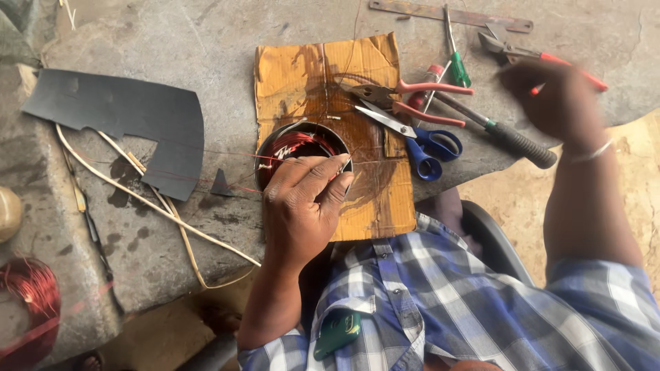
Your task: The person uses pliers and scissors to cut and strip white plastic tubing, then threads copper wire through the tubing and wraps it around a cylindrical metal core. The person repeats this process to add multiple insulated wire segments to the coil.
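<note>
My left hand (302,203) rests on the near rim of a round metal stator ring (302,144) wound with red wire, gripping its edge. The ring sits on a brown cardboard sheet (302,69). My right hand (557,96) is blurred, raised over the tools at the right, fingers curled; whether it holds anything is unclear. It hovers near red-handled pliers (543,58) and a black-handled screwdriver (509,134). A thin red wire (206,152) runs left from the ring.
Blue-handled scissors (419,141), pink-handled pliers (412,96), a green screwdriver (457,65) and a metal strip (447,14) lie on the stone slab. A black sheet (130,117), pale strips (151,206) and a red wire coil (27,288) lie left.
</note>
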### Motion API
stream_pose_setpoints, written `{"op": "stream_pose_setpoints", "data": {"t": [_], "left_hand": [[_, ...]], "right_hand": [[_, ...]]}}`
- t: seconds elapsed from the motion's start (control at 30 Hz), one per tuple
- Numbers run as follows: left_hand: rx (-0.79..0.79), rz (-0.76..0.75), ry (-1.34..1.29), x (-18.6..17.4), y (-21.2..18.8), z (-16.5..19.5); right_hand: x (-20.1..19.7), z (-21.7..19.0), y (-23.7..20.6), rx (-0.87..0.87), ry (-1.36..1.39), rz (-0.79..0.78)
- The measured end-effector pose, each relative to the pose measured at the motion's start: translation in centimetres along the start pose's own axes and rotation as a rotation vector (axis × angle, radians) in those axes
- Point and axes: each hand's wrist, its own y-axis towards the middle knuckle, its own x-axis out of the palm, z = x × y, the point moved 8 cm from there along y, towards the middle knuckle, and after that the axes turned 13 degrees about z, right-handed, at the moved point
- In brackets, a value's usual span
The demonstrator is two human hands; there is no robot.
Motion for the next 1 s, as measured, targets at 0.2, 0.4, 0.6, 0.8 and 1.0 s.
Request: {"op": "stream_pose_setpoints", "data": {"t": [0.2,0.4,0.6,0.8,1.0], "left_hand": [[0.005,0.011,0.013,-1.1,-2.6,0.0],[0.113,0.07,0.03,-3.3,-4.9,2.6],[0.254,0.079,0.127,-3.6,-8.2,5.2],[0.328,0.039,0.217,-2.5,-9.6,4.6],[0.388,0.024,0.27,-1.3,-9.6,4.7]], "right_hand": [[10.0,-10.3,-5.2,-0.405,0.106,-0.059],[13.1,-14.2,-6.0,-0.413,-0.328,-0.022],[10.2,-14.0,-7.7,-0.465,-0.211,0.066],[8.4,-11.2,-7.8,-0.073,0.21,-0.135],[4.3,-13.2,-10.2,-0.238,0.503,-0.055]]}}
